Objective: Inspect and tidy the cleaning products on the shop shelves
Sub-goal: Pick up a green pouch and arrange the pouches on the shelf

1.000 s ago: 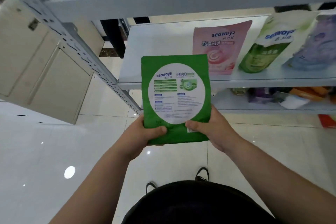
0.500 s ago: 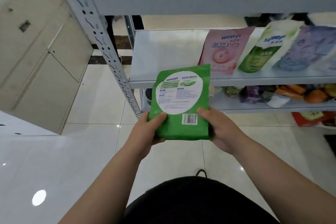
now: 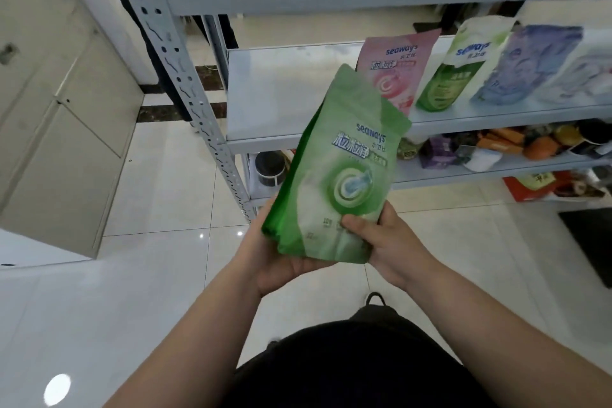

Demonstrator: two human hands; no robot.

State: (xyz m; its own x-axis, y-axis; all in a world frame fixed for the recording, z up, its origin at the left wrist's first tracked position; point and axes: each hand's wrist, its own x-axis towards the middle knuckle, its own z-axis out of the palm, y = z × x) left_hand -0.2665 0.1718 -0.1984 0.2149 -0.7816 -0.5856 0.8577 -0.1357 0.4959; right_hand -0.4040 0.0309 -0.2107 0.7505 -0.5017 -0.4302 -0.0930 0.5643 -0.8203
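Floppy, slick green plastic stand-up pouch (image 3: pixel 344 175), probably light; left hand (image 3: pixel 276 253) and right hand (image 3: pixel 392 242) grip its base, fingers (image 3: pixel 356 224) curled.

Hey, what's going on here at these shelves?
A person holds a green pouch in both hands, front facing them: left hand cupping its bottom, right hand pinching its lower corner. It is off the middle shelf, where a pink pouch, a green-and-white pouch and a purple pouch stand in a row.
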